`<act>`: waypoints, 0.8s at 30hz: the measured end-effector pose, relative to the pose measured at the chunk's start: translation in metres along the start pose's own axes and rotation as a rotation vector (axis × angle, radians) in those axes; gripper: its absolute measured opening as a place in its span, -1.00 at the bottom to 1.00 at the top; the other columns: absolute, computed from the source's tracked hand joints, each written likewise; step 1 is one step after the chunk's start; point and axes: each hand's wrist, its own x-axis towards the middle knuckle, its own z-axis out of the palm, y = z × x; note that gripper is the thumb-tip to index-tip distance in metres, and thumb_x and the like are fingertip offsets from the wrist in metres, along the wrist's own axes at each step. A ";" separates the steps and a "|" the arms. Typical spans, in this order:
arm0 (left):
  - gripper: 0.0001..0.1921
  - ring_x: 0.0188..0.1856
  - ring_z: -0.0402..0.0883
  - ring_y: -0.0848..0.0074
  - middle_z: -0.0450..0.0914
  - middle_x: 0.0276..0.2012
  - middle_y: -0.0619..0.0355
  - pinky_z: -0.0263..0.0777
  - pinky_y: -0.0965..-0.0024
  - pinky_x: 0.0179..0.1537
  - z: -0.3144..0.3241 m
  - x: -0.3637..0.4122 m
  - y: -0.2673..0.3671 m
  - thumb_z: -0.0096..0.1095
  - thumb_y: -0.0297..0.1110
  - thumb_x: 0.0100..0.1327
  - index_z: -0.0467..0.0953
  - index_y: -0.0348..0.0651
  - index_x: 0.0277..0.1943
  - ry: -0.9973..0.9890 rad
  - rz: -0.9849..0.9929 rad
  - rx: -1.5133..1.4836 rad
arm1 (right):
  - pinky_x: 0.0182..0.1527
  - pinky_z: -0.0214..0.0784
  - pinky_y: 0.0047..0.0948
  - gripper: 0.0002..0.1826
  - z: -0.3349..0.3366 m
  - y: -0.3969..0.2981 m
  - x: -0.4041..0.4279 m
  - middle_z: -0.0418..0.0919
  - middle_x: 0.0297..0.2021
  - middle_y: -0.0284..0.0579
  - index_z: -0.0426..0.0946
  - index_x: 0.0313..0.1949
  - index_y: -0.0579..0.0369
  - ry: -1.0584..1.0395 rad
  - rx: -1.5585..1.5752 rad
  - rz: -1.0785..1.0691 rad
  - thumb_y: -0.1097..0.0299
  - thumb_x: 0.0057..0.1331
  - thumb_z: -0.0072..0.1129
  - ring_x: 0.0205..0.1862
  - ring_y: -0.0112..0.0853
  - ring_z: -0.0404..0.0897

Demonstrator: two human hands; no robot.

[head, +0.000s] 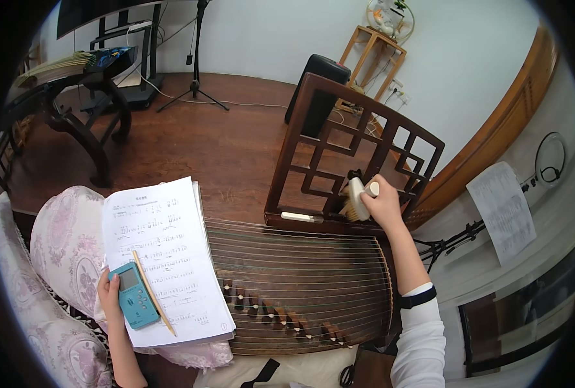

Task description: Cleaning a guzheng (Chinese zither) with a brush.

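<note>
My right hand [383, 202] is closed around the handle of a cream brush [357, 200], its bristles against the lower part of a dark wooden lattice music stand [301, 131]. A white marker-like stick [302, 217] lies on the stand's ledge. Below the stand is a guzheng [306, 271] with strings and movable bridges. At the left, my left hand [110, 295] grips a stack of sheet music [171, 242] by its edge, with the thumb on a teal electronic tuner [135, 297]. A wooden pencil [154, 293] lies on the paper beside the tuner.
A floral-covered cushioned seat [66, 237] is at the left. Another guzheng [69, 70] rests on a dark stand beyond. A black tripod stand [195, 87], a black speaker [319, 92] and a wooden plant stand [374, 48] stand behind. Further sheet music [503, 213] hangs at the right.
</note>
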 end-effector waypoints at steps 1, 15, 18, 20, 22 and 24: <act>-0.62 -0.26 0.46 0.64 0.53 -0.27 0.18 0.29 0.62 -0.22 0.003 0.000 0.003 0.08 -0.22 0.25 0.39 -0.40 -0.04 0.010 0.001 -0.008 | -0.54 0.32 -0.52 -0.85 0.000 -0.003 -0.002 0.46 -0.61 -0.24 0.37 -0.45 0.13 -0.114 0.294 0.142 0.45 0.02 0.17 -0.60 -0.51 0.47; -0.65 -0.25 0.47 0.61 0.53 -0.25 0.15 0.30 0.58 -0.21 0.008 0.000 0.008 0.09 -0.24 0.24 0.42 -0.40 -0.09 0.008 0.024 -0.018 | -0.33 0.34 -0.34 -0.81 0.005 0.005 -0.007 0.50 -0.54 -0.05 0.39 -0.45 0.14 0.064 -0.031 0.096 0.37 -0.05 0.17 -0.44 -0.20 0.53; -0.66 -0.25 0.47 0.62 0.54 -0.26 0.15 0.29 0.59 -0.21 0.007 0.000 0.007 0.09 -0.24 0.25 0.43 -0.39 -0.09 0.022 0.028 -0.011 | -0.27 0.35 -0.26 -0.77 0.002 0.005 -0.006 0.54 -0.46 0.04 0.39 -0.41 0.13 0.003 0.179 0.136 0.29 -0.01 0.14 -0.34 -0.12 0.55; -0.66 -0.25 0.46 0.62 0.53 -0.26 0.16 0.29 0.59 -0.21 0.003 -0.002 0.007 0.09 -0.24 0.25 0.43 -0.38 -0.09 0.011 0.012 0.001 | -0.27 0.35 -0.27 -0.77 -0.005 -0.002 -0.007 0.53 -0.46 0.06 0.38 -0.41 0.13 0.000 -0.191 0.162 0.27 0.00 0.14 -0.33 -0.12 0.55; -0.66 -0.25 0.46 0.62 0.53 -0.26 0.16 0.29 0.58 -0.21 0.005 0.000 0.007 0.08 -0.24 0.25 0.43 -0.38 -0.09 -0.007 -0.004 0.000 | -0.30 0.35 -0.28 -0.78 -0.002 0.003 -0.014 0.52 -0.48 0.03 0.38 -0.42 0.13 -0.014 -0.075 0.122 0.29 0.01 0.14 -0.36 -0.15 0.55; -0.66 -0.25 0.46 0.63 0.53 -0.26 0.16 0.29 0.58 -0.21 0.007 -0.001 0.007 0.09 -0.24 0.25 0.42 -0.39 -0.08 0.067 0.009 0.058 | -0.36 0.34 -0.39 -0.84 0.004 0.018 -0.016 0.49 -0.55 -0.12 0.39 -0.46 0.14 -0.044 0.316 0.070 0.37 0.00 0.15 -0.45 -0.30 0.53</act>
